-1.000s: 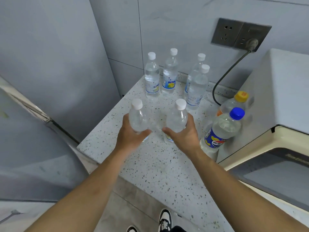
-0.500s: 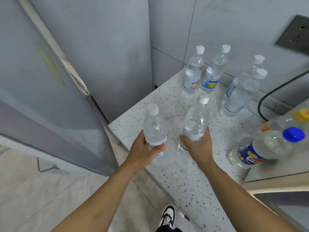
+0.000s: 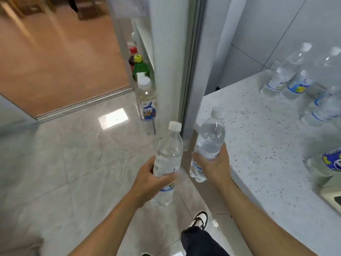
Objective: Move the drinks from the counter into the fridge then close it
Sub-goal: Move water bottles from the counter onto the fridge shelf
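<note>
My left hand is wrapped around the lower half of a clear water bottle, thumb across its front, fingers curled behind. The bottle stands nearly upright with its white cap on, and it is off the counter, held out over the floor tiles. My right hand grips a second water bottle in the same way, palm behind it and thumb around the left side; this one leans a little to the right, cap on, and hangs just past the counter's near corner. The two bottles are side by side, close but not touching.

Right in front of them is the edge of the open fridge door, seen end-on. On its inner side a door shelf holds drinks already: a pale bottle with a white cap and a blue shark label nearest me, a green bottle with a yellow cap behind it, and a dark bottle with a red cap further back.

To my right the speckled white counter carries more water bottles in a blurred group against the tiled wall, and a bottle with a blue label at the right edge. My shoe shows below on the tiles.
</note>
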A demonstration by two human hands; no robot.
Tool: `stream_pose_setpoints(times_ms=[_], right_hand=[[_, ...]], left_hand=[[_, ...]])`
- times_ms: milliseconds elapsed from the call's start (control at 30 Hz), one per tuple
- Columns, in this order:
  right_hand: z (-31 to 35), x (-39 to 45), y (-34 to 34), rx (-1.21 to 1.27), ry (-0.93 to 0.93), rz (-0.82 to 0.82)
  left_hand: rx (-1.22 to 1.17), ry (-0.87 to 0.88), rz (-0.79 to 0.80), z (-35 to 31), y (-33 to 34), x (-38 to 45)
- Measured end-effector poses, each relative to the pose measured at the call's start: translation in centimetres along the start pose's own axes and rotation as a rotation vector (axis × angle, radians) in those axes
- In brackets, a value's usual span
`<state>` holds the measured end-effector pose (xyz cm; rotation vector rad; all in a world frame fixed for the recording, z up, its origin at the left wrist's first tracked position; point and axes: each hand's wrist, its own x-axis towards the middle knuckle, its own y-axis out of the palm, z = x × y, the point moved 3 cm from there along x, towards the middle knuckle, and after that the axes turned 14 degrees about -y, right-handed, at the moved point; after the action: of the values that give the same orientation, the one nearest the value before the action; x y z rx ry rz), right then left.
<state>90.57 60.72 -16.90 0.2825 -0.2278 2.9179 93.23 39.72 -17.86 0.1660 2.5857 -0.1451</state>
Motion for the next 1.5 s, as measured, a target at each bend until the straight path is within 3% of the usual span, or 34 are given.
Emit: stream_pose_setpoints(times_ms=[267, 433, 867, 1100, 1500], right_hand=[[3.1, -6.5, 13.0, -0.021, -0.052, 0.154], [4.8, -6.7, 20.5, -0.029, -0.096, 0.251], [4.9, 1.0, 39.2, 0.168, 0.042, 0.535], [2.8, 8.9, 45.1, 0.217, 0.242, 0.444], [1.3, 24.8, 53.6, 0.143, 0.203, 0.238]], left_hand=[[-0.438, -0.058, -0.289, 5.2, -12.0, -5.7], [-0.641, -0.069, -0.367, 6.0, -18.3, -6.9], [-0.569, -0.105, -0.449, 1.7, -34.5, -1.5], [-0.564, -0.16, -0.458, -3.3, -40.9, 6.1], [-0.363, -0.074, -0.273, -12.9, -50.2, 23.0]])
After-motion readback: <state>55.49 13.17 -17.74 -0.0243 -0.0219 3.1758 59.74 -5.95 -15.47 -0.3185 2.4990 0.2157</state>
